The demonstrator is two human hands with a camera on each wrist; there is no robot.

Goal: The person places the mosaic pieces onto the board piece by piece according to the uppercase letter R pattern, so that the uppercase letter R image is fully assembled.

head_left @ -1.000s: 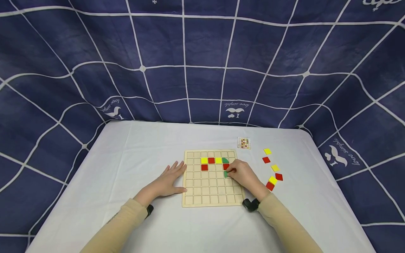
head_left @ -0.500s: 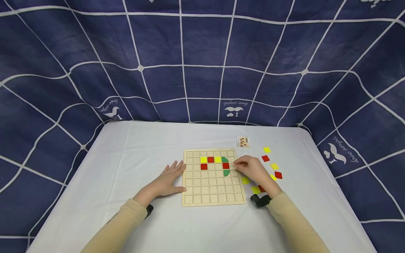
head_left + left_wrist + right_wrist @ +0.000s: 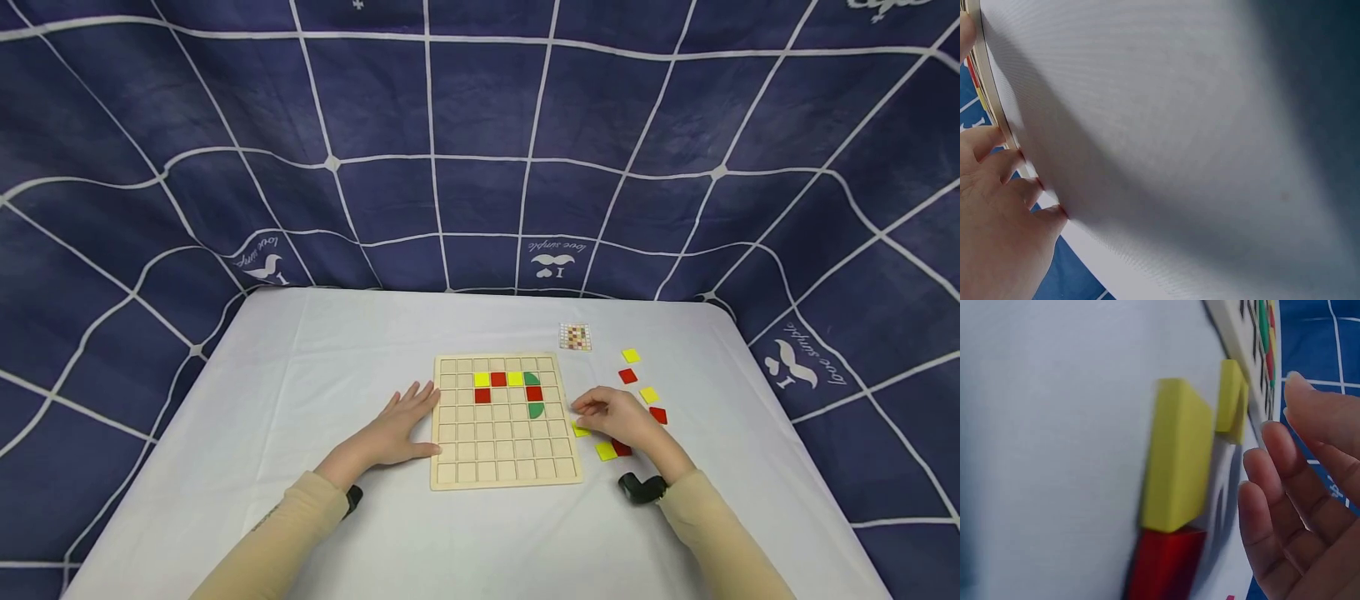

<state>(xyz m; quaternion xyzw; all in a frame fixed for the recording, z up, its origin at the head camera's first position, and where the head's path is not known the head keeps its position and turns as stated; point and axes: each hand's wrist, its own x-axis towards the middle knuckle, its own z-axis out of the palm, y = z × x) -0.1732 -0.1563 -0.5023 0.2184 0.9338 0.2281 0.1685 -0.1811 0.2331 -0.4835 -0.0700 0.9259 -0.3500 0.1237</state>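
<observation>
In the head view my left hand (image 3: 397, 427) lies with spread fingers beside the wooden grid board (image 3: 495, 475), fingertips and thumb right at its left edge. My right hand (image 3: 611, 412) hovers past the board's right edge, fingers loosely bent, close over a yellow square tile (image 3: 581, 430). Nothing shows between its fingers in the right wrist view, where a yellow tile (image 3: 1179, 456) and a red tile (image 3: 1166, 562) lie near. On the board sit yellow, red and green pieces, among them a green rounded piece (image 3: 536, 410) below a red tile (image 3: 533, 393).
A small printed pattern card (image 3: 575, 337) lies behind the board's right corner. Several loose red and yellow tiles, such as a yellow tile (image 3: 631, 356) and a red tile (image 3: 657, 415), are scattered on the white tablecloth (image 3: 360, 358). Blue curtains (image 3: 480, 200) surround the table.
My right hand has let go of the lower green piece, which stays on the board, and has moved right and toward me, uncovering tiles beside the board. My left hand has not moved.
</observation>
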